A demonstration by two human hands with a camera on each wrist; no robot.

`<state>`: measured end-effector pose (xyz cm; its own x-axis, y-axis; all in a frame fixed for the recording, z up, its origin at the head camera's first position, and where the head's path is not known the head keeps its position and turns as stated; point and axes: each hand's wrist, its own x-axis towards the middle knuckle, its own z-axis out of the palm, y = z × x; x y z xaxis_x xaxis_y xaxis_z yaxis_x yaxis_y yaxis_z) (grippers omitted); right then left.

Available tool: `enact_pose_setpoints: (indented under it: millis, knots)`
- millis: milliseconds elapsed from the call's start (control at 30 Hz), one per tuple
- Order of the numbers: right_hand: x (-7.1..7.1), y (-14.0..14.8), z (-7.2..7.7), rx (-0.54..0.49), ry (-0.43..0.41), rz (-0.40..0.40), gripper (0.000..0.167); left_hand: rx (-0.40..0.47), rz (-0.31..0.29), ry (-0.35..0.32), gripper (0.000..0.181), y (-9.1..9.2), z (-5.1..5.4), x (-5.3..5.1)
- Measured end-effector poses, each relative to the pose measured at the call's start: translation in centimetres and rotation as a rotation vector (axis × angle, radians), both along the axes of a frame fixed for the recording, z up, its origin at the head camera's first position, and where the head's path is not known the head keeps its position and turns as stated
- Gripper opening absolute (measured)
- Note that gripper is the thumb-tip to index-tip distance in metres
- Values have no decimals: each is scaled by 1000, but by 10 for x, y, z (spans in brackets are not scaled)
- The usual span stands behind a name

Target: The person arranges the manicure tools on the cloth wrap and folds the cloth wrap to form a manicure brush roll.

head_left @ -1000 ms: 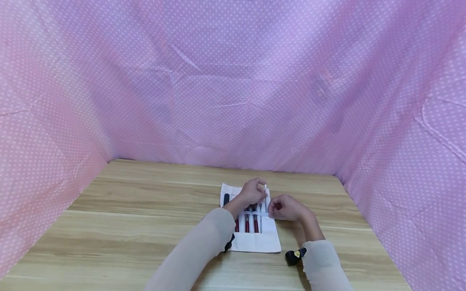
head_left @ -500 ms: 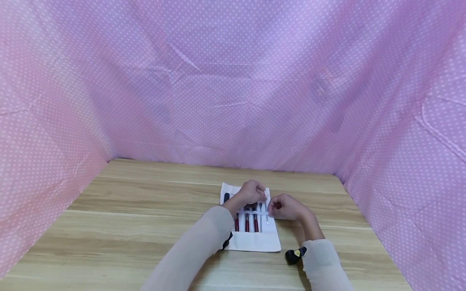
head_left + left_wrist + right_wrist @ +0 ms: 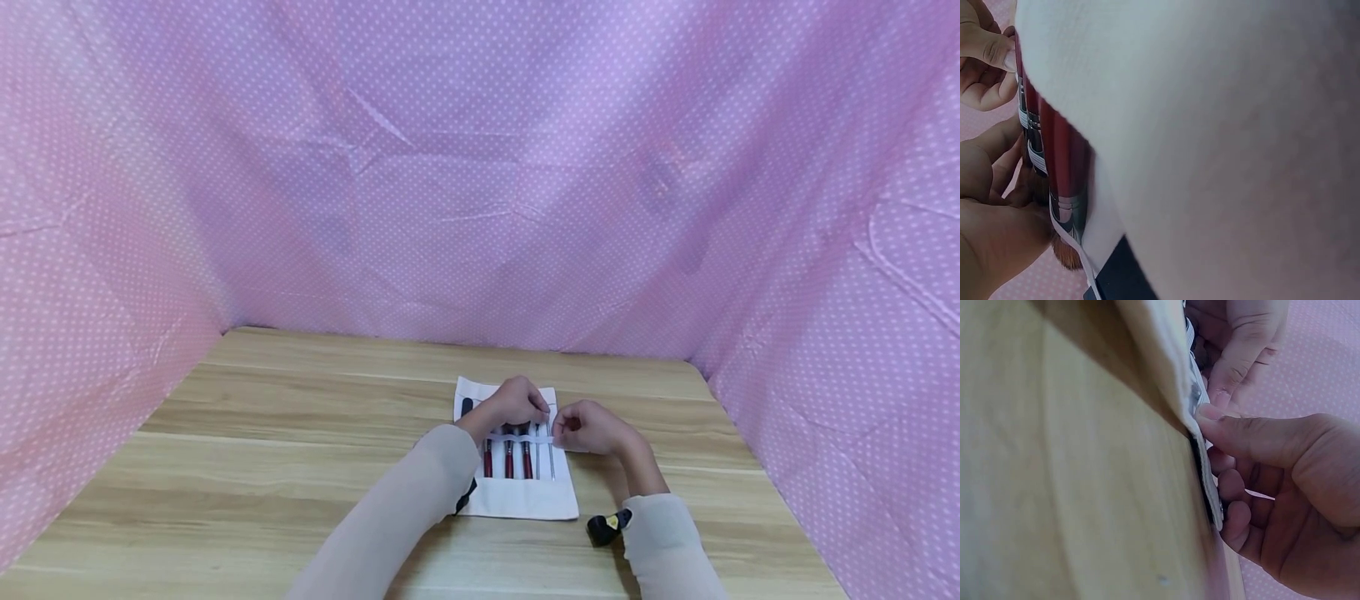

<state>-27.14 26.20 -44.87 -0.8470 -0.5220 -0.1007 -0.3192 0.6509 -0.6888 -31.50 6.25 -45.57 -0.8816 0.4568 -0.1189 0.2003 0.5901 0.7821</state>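
On the wooden table lies an open white fabric tool roll (image 3: 525, 500). A white elastic band (image 3: 497, 437) crosses several tools in it, among them red-handled brushes (image 3: 509, 463). My left hand (image 3: 516, 402) reaches over the roll and pinches the upper end of a thin silver rod-like tool (image 3: 552, 461), which passes under the band. At the roll's right edge my right hand (image 3: 592, 427) pinches the band's end between thumb and finger. The right wrist view shows that thumb (image 3: 1241, 431) against the fabric edge. Brush bristles (image 3: 1067, 255) appear near my left hand in the left wrist view.
A black flat-looking piece (image 3: 467, 407) sits at the roll's left side. Another thin metal tool (image 3: 537, 457) lies beside the silver one. Pink dotted cloth (image 3: 465, 208) hangs around the table (image 3: 300, 433) at the back and sides.
My left hand has moved down toward the band, and the thin silver tool has slid through under it toward the lower pocket. The right hand has stayed in place.
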Motion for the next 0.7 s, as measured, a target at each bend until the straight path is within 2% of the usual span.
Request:
enact_pose_setpoints:
  millis: [333,533,700]
  knots:
    - [-1,1,0,-8,-15,-8,10,-39,-67,13,3,-1,-2,-2]
    - [1,1,2,-17,-38,-25,10,-76,-114,79,5,-8,2,-4]
    - [3,1,3,-25,-60,-41,8,-66,-133,122,6,-24,8,-6]
